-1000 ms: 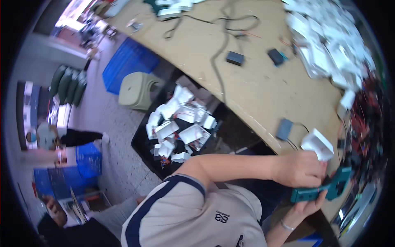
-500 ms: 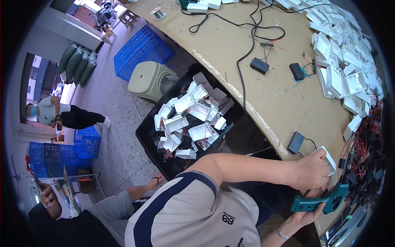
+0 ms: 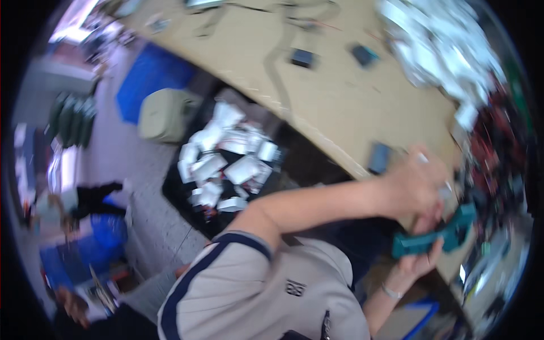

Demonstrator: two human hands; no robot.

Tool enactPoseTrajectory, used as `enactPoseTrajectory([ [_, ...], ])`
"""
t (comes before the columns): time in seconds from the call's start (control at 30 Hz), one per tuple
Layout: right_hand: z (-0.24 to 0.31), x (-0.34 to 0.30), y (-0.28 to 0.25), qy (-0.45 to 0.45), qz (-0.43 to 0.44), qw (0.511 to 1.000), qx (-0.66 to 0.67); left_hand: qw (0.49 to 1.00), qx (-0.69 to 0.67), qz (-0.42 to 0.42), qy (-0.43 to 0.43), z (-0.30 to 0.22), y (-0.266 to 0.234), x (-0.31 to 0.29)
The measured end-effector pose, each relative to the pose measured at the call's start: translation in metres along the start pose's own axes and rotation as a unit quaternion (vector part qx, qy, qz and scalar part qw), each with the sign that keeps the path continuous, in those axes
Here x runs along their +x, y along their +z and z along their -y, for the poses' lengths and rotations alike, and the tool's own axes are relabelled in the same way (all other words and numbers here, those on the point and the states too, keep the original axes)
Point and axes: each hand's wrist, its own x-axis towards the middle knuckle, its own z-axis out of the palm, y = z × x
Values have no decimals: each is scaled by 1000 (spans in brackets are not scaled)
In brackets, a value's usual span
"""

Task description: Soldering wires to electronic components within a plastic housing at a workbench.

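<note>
Motion blur smears the whole view. My left hand (image 3: 412,184) reaches across above the table's near right edge, its fingers closed on a small white plastic case (image 3: 446,190), mostly hidden by the hand. Just below, my right hand (image 3: 422,259), with a band on its wrist, is wrapped round a teal pistol-grip power tool (image 3: 416,243). The tool's front end is close under the case; whether they touch I cannot tell. A small black box (image 3: 378,157) lies on the tabletop beside my left hand.
On the tan table (image 3: 340,107) are two more black boxes, one here (image 3: 302,58), a cable, heaped white cases (image 3: 436,45) and tangled red wiring (image 3: 490,147). Left of it stand a black bin (image 3: 170,192) of white cases, a stool (image 3: 161,116) and a blue crate (image 3: 150,79). Other people are at the left.
The whole view has shifted, with the table and bin moving left in the picture. Both hands keep their holds; the white case now shows less behind my left hand.
</note>
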Motion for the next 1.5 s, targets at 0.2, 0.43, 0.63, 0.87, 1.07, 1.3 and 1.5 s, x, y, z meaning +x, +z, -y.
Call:
enactPoseTrajectory([
  [0.2,4,-13,11,-71,4,984,-164,996,18,64,-52,11,-14,1],
  [0.43,38,-59,18,-150,-65,919,-359,996,14,74,-41,9,2,3],
  [0.63,50,-88,23,-170,-102,872,-447,996,35,58,-56,7,9,-1],
  [0.87,53,-105,19,-95,-100,852,-505,996,47,58,-41,10,12,1],
  [1.07,52,-103,18,-69,-82,832,-545,997,55,46,-33,10,16,1],
  [1.3,48,-101,15,-59,-80,843,-528,997,64,40,-34,9,19,0],
  [1.5,49,-96,12,-61,-32,819,-569,997,58,46,-33,9,18,1],
])
